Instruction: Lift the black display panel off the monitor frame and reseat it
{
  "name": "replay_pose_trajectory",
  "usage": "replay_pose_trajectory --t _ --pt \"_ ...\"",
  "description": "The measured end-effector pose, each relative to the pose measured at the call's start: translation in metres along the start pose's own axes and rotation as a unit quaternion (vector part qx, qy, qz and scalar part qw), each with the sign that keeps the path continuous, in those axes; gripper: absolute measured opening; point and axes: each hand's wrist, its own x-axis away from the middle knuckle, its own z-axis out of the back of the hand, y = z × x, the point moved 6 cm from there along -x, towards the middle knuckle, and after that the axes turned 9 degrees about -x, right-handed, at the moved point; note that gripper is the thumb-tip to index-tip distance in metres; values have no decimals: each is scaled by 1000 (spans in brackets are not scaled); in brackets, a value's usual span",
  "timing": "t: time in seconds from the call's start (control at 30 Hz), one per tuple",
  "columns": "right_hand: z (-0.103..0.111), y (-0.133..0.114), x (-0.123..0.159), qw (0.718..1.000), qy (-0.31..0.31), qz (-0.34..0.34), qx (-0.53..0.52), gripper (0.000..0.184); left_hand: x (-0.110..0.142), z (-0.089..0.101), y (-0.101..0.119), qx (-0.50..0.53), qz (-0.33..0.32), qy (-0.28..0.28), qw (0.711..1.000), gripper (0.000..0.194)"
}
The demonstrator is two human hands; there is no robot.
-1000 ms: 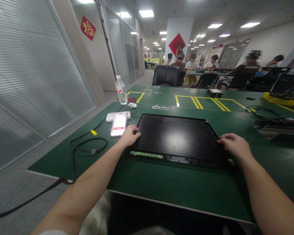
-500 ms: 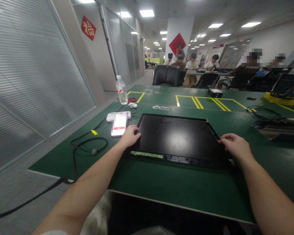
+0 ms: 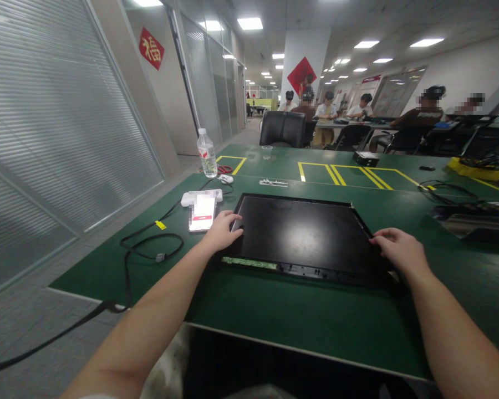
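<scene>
Here, our right hand (image 3: 400,250) has its grip pinching one screen (image 3: 305,233); our left hand (image 3: 221,233) has its grip open at the other side, near one phone (image 3: 203,211).

One left hand (image 3: 222,233), one right hand (image 3: 402,252), one black screen (image 3: 299,233), one phone (image 3: 203,211), one water bottle (image 3: 207,155), one clear cup (image 3: 266,153) and two large red signs (image 3: 152,49) were visible.
</scene>
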Motion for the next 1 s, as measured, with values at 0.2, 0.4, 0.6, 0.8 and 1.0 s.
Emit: replay_pose_trajectory --t 0.2,0.4,0.6,0.8,1.0 --pt "0 1 0 1000 2 6 -7 7 1 5 4 -20 -7 6 1000 39" --pt "1 2 -2 1000 8 19 -16 10 3 10 3 -81 42 -28 995 44" --pt "2 10 -9 1000 9 24 -12 16 4 11 1 -109 66 -39 991 44" --pt "6 19 -21 995 29 54 77 13 2 9 -7 -148 62 -23 987 34" --pt "-2 31 -30 994 -1 46 94 23 -3 7 -15 -113 39 -5 993 24"
